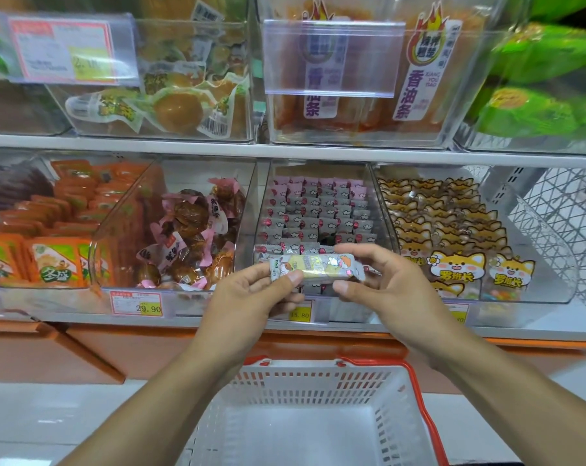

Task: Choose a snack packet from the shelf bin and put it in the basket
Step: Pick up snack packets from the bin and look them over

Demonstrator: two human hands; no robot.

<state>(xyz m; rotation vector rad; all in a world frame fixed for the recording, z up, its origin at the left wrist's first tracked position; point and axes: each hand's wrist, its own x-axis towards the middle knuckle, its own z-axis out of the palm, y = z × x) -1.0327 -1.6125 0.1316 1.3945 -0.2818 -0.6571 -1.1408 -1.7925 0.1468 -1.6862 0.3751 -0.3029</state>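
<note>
Snack packet (313, 268), pale oblong foil, lies crosswise, pinched endwise between my left hand (251, 294) and right hand (382, 280), above the white slotted plastic basket (390, 408), which holds nothing.

Snack packet (313, 268) between both hands' fingers (286, 276), above basket (318, 378)

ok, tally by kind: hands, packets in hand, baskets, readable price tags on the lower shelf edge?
Hands: 2, left hand and right hand
Snack packet held between both hands: 1
White basket with red rim: 1
Readable price tags: 2, the 29.90 tag and the 15.80 tag
Total: 6
</note>
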